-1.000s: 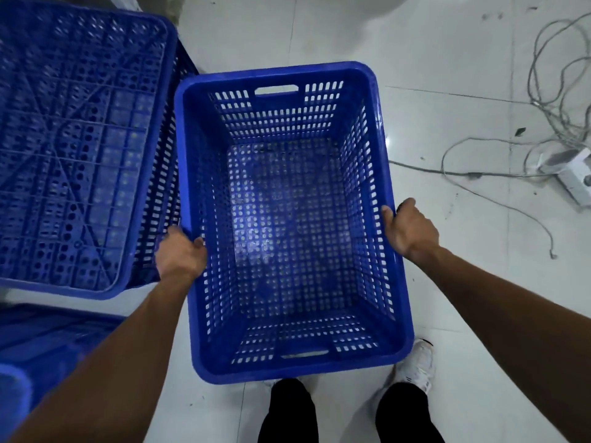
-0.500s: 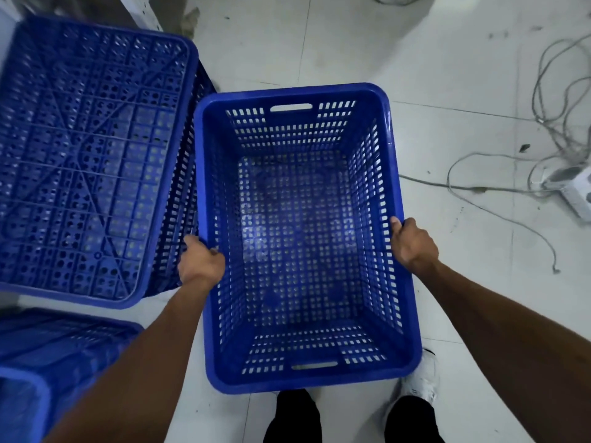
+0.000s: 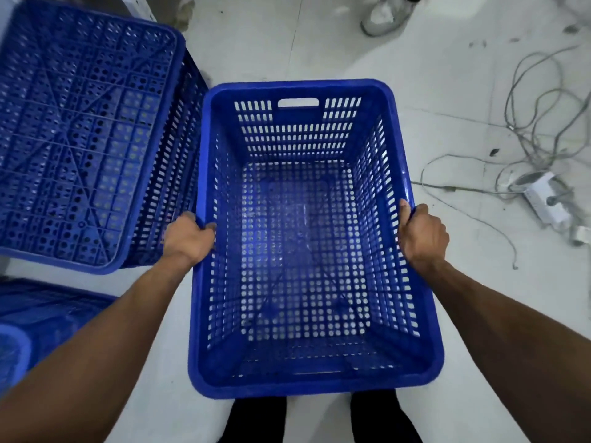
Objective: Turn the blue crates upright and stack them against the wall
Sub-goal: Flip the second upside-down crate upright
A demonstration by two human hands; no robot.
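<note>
An upright blue perforated crate (image 3: 307, 91) is held in front of me above the white floor, open side up and empty. My left hand (image 3: 187, 239) grips its left long rim and my right hand (image 3: 422, 233) grips its right long rim. To the left an upside-down blue crate (image 3: 83, 135) shows its ribbed base, almost touching the held crate. Part of another blue crate (image 3: 41, 314) lies at the lower left edge of the view.
Grey cables (image 3: 537, 103) and a white power strip (image 3: 543, 199) sprawl on the floor to the right. Another person's white shoe (image 3: 383, 16) stands at the top. My dark trouser legs (image 3: 256, 420) are below the crate.
The held crate has come closer and larger in view, and its lower edge hides my shoes. Both hands keep their grip. The view has tilted up, revealing another person's shoe.
</note>
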